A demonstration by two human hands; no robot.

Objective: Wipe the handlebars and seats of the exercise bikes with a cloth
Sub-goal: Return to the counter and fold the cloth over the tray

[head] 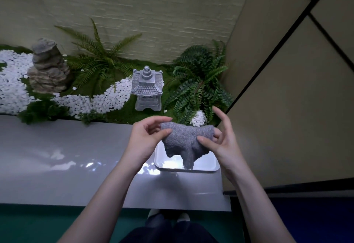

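A white glossy ledge (57,156) runs in front of a small indoor garden set against a pale textured wall. At the far left lie white pebbles (11,81), then a layered rock (47,66), a fern (95,57) and a grey stone lantern (147,87). Over the ledge, the left hand (145,139) pinches the upper left corner of the grey cloth (185,141) between thumb and fingers. The cloth hangs in the air, stretched between both hands, above a white tray (215,167) on the ledge. The right hand (224,143) pinches its right edge with the thumb in front, other fingers raised. Beige panels (287,89) stand at right.
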